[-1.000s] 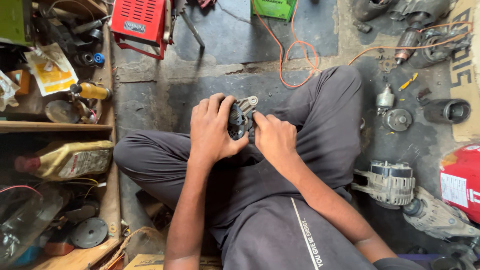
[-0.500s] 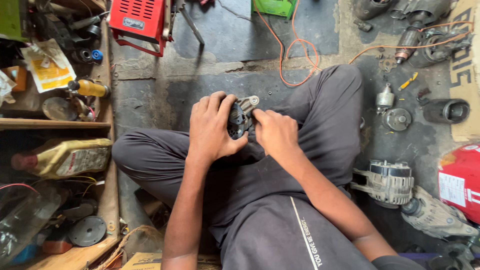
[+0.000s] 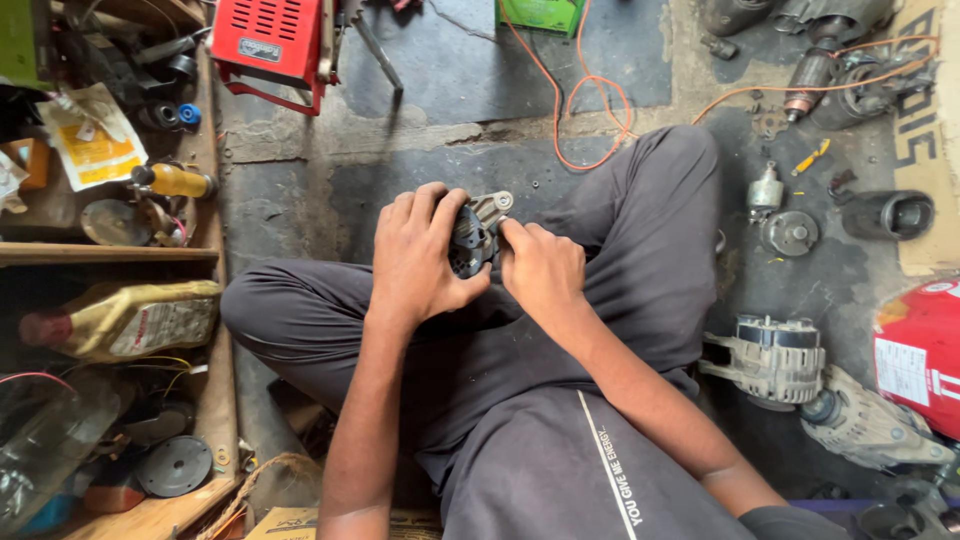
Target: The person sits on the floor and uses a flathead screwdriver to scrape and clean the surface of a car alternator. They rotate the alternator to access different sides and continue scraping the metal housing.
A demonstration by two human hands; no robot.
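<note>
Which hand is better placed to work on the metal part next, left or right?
Probably right. The left hand wraps the metal part and steadies it, while the right hand has fingertips on its exposed edge.

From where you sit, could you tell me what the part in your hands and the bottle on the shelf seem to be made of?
The part, gripped by the left hand and touched by the right hand, looks like cast metal: a dull grey lug with a bolt hole, and a darker slotted face. The bottle looks like translucent yellowish plastic, grimy and dust-coated, with a red cap; I can't be certain.
</note>
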